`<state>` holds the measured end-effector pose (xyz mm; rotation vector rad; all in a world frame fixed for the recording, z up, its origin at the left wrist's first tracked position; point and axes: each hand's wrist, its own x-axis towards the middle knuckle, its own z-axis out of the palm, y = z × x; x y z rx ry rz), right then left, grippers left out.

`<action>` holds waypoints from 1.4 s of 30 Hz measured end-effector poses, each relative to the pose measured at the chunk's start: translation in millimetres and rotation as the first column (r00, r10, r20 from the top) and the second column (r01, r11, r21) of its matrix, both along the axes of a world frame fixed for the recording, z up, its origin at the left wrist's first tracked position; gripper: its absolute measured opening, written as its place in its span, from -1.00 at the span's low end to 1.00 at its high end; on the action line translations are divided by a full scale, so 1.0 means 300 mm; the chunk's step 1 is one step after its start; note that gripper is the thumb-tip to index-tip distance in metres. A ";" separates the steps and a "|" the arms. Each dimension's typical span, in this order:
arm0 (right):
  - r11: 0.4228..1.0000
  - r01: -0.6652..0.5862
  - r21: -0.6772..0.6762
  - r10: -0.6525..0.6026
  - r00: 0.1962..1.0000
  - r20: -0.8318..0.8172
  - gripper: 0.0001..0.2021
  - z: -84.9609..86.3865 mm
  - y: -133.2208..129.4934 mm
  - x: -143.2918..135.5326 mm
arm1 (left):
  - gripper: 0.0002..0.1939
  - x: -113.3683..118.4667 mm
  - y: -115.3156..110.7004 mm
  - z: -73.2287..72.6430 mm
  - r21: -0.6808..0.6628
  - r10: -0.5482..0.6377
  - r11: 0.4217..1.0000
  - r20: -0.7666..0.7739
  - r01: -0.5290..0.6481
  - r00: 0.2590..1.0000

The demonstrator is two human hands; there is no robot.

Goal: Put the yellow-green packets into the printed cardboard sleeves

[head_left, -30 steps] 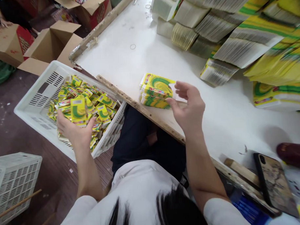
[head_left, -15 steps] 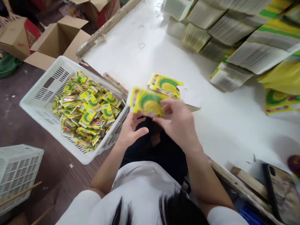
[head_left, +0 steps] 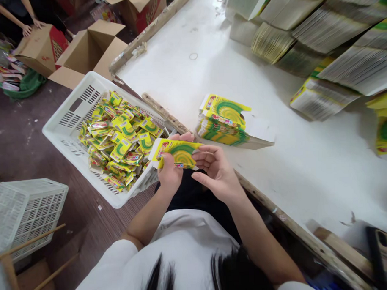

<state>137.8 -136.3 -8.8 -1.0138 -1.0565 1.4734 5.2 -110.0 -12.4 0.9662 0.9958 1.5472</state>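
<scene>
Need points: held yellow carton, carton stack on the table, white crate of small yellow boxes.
Yellow carton point(head_left: 180, 153), head view: printed upward face.
Carton stack point(head_left: 226, 112), head view: printed top face.
White crate point(head_left: 78, 164), head view: lower-left rim.

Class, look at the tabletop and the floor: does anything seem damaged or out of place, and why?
Yes. The wooden edging of the white tabletop looks ragged, with a rough, flaky patch near the corner by the white crate. A small white scrap lies loose on the floor, like stray litter.

Tabletop point(head_left: 165, 70) bright w/ soft shadows; floor point(head_left: 91, 227) dimmer; stacks point(head_left: 345, 72) top R blurred, prob. motion; edges stretched.
</scene>
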 end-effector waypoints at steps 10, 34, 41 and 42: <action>0.986 -0.155 0.054 0.143 0.973 0.181 -0.44 0.022 -0.045 -0.045 | -0.44 0.034 0.016 0.043 -0.089 0.125 0.989 0.089 -0.117 0.988; 0.722 -0.116 0.682 -0.497 0.599 0.628 -0.55 0.089 -0.024 0.062 | -0.27 -0.139 -0.019 0.146 -0.106 -0.283 0.912 -0.861 0.396 0.422; 0.955 0.117 0.274 -0.220 0.897 0.383 -0.44 0.056 -0.014 0.042 | -0.22 -0.085 -0.045 0.056 -0.006 -0.241 0.887 -0.859 0.462 0.452; 0.978 0.051 0.203 -0.120 0.930 0.347 -0.49 0.050 -0.012 0.038 | -0.21 -0.082 -0.050 0.053 0.015 -0.242 0.869 -0.859 0.495 0.452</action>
